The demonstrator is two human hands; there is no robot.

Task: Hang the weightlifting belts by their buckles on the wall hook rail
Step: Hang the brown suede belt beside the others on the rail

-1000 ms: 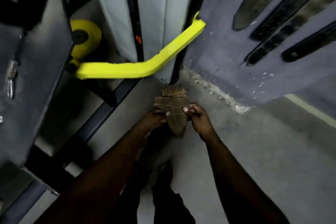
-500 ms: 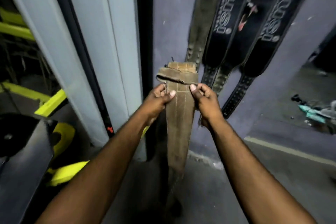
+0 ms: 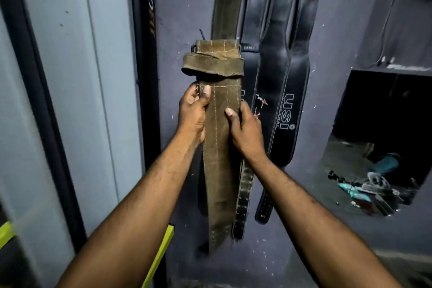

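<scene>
Both hands now hold the tan belt (image 3: 219, 170) higher and closer to the wall (image 3: 182, 7) than a second ago, when it was down near the floor; view has tilted up with it. Left hand (image 3: 194, 112) grips the belt's left edge, thumb on the front face. Right hand (image 3: 245, 133) grips the right edge a little lower, thumb across the front too. Both closed round the strap, nothing else held.

Belt hangs straight down between the hands, tail end loose below. Its folded top end (image 3: 217, 49) stands above the hands, with a loose band of the same material (image 3: 212, 66) wrapped round it. Dark metal bit pokes out at the top left corner, probably the buckle, too small to be sure.

Already hung on the wall behind: an olive belt (image 3: 225, 7) and the black belts (image 3: 284, 100) beside it, all hanging from above. Hook rail itself is cut off at the top edge of view, can't tell which hooks are free.

Judgement: several belts done, this one is mid-carry, not yet hung. Left to do: lift the top end up to the rail, catch the buckle on a hook, let go. Whether more belts wait after this, not visible.
</scene>
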